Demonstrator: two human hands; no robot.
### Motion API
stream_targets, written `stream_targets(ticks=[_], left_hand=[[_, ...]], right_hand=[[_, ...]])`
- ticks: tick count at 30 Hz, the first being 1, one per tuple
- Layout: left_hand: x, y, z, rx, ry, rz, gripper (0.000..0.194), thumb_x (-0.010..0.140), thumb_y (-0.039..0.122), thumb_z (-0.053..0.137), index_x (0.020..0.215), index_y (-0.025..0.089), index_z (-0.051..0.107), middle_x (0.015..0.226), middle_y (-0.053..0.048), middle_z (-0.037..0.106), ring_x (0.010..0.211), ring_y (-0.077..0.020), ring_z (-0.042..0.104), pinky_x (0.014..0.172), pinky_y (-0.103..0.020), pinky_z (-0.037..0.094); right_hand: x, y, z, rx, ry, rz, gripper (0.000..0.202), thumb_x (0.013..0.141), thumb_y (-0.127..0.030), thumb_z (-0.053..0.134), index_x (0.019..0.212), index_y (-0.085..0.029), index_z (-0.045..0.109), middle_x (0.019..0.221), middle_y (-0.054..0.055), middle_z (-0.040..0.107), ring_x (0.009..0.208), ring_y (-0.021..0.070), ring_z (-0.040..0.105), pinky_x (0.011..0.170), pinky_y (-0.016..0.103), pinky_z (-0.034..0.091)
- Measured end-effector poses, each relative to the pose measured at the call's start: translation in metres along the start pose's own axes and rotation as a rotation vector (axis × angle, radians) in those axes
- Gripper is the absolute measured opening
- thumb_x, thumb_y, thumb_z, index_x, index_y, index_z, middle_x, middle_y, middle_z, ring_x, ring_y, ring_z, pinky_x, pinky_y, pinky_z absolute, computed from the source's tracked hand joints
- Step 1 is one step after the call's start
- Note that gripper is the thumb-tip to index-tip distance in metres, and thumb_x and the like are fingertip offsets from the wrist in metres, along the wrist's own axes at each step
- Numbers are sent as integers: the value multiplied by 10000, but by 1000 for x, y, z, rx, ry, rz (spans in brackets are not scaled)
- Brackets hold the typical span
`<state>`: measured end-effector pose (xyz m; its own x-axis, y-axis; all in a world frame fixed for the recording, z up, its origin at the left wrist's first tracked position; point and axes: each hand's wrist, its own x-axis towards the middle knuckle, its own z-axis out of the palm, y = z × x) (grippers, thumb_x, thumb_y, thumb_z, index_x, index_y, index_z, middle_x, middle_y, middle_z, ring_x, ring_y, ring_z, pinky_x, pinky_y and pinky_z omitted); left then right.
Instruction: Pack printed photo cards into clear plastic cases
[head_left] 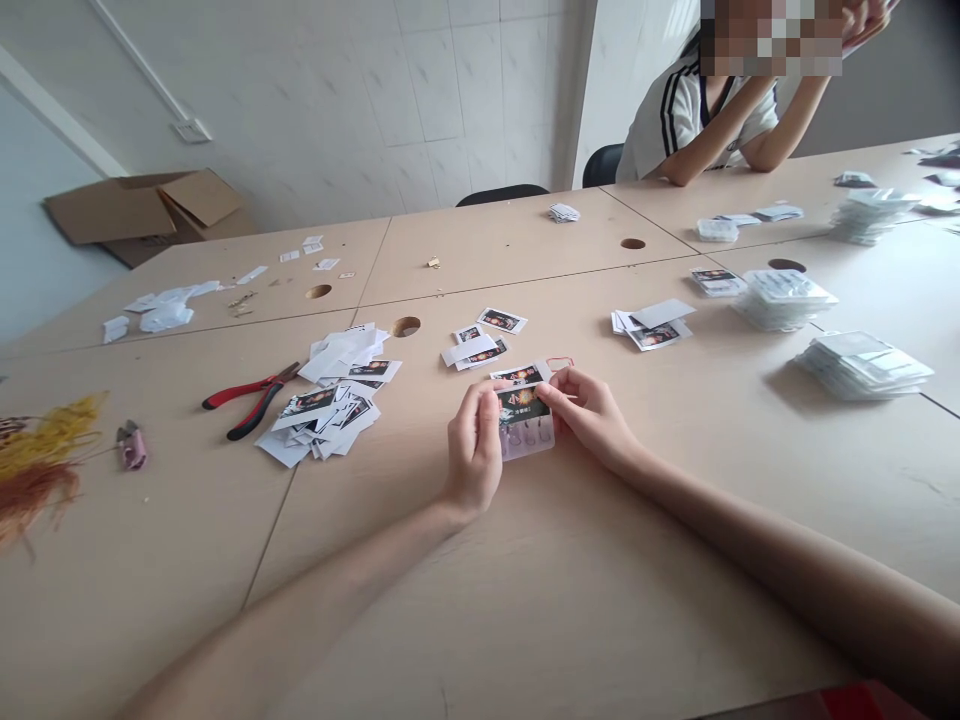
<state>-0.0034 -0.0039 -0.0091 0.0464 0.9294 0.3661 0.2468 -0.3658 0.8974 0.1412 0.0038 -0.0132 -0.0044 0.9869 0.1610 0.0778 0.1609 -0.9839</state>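
Observation:
Between my left hand [477, 445] and my right hand [589, 410] is a small flat clear plastic case [529, 440]. A dark printed card with a bright orange burst covers its upper part. Small looped shapes show in a row through the lower part, too small to name. My left thumb and fingers pinch the left edge, and my right thumb presses on the card's upper right corner. Just beyond the case lies another printed card [517, 375], partly behind my fingers. A thin red outlined shape [559, 361] shows beyond my right hand.
Loose printed cards [330, 420] lie left, beside red-handled pliers [262, 400] and a small pink-handled tool [132, 446]. Stacks of clear cases [862, 365] stand right. Yellow and brown strands [52, 450] lie far left. A person [705, 120] leans on the table opposite. A cardboard box [150, 215] is behind.

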Motion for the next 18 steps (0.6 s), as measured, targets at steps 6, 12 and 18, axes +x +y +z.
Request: stream_targets(ticks=[6, 12, 18], left_hand=[[0, 0, 2, 8, -86, 39, 257, 869, 330, 318, 973, 193, 509, 1027, -50, 580, 930, -145, 544, 803, -265, 427], [0, -1, 3, -64, -226, 9, 218, 836, 308, 407, 1021, 203, 456, 1031, -60, 571, 930, -155, 555, 783, -274, 453], [1, -2, 3, -138, -262, -74, 216, 794, 294, 488, 987, 207, 448, 995, -57, 574, 861, -143, 573, 644, -214, 477]], right_hand=[[-4, -2, 6, 39, -58, -18, 308, 754, -468, 498, 723, -162, 503, 653, -18, 499, 578, 92, 462, 492, 193, 369], [-8, 4, 8, -32, 81, -39, 312, 718, -459, 553, 695, -149, 533, 601, -17, 494, 525, 87, 429, 453, 199, 328], [-6, 7, 6, -23, 76, -26, 337, 742, -476, 521, 646, -153, 519, 600, -7, 499, 530, 91, 437, 462, 204, 336]])
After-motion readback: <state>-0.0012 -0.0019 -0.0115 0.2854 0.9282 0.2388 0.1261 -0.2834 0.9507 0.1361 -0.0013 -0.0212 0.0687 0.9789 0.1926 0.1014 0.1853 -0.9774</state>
